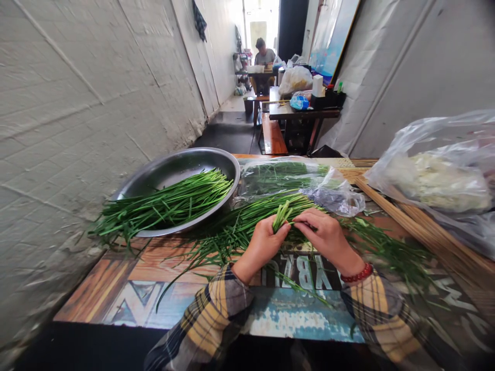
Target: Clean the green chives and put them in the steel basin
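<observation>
My left hand (263,245) is closed around a small bunch of garlic chives (282,214), its pale cut ends pointing up. Beside it, my right hand (328,239) pinches a thin chive end between thumb and forefinger, close to the left thumb. Behind both hands lies a loose pile of chives (247,216) on the patterned tabletop (174,263). To the left, a wide steel basin (154,178) holds a big heap of chives (185,201), with leaf tips hanging over its rim. A few stray leaves lie under my wrists.
A clear plastic bag (278,175) of greens lies behind the pile. On the right are wooden sticks (410,221), scattered trimmings (390,250) and a bag of pale shredded food (444,180). Further back, a person (265,54) sits beyond another cluttered table (294,109). A white wall borders the left.
</observation>
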Demonstrator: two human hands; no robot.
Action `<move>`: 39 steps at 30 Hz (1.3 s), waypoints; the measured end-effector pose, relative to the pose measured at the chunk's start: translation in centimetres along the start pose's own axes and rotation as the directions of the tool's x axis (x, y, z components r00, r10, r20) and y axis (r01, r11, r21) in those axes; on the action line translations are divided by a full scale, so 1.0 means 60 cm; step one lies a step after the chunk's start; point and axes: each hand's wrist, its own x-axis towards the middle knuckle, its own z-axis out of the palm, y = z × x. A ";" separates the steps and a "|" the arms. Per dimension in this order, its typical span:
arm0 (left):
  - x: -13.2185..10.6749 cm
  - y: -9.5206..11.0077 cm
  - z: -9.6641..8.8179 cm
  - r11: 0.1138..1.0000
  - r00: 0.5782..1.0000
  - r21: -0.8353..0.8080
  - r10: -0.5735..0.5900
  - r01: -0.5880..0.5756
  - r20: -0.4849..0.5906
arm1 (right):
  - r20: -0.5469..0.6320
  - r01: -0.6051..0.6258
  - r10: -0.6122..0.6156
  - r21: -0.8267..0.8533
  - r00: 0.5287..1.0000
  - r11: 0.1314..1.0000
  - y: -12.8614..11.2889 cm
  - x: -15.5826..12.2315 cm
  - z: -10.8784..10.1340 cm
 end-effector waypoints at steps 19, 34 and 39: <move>0.001 -0.011 -0.007 0.985 0.992 -0.121 -0.122 0.123 0.016 | 0.049 -0.321 0.575 0.866 0.817 0.383 0.005 0.009 -0.011; 0.000 -0.007 -0.007 0.984 0.990 -0.130 -0.107 0.119 0.090 | -0.082 -0.005 0.003 -0.025 0.997 1.000 -0.002 0.006 -0.007; -0.002 -0.002 -0.007 0.975 0.982 -0.162 -0.132 0.153 0.132 | -0.120 -0.186 0.225 0.270 0.967 0.945 -0.006 -0.002 0.011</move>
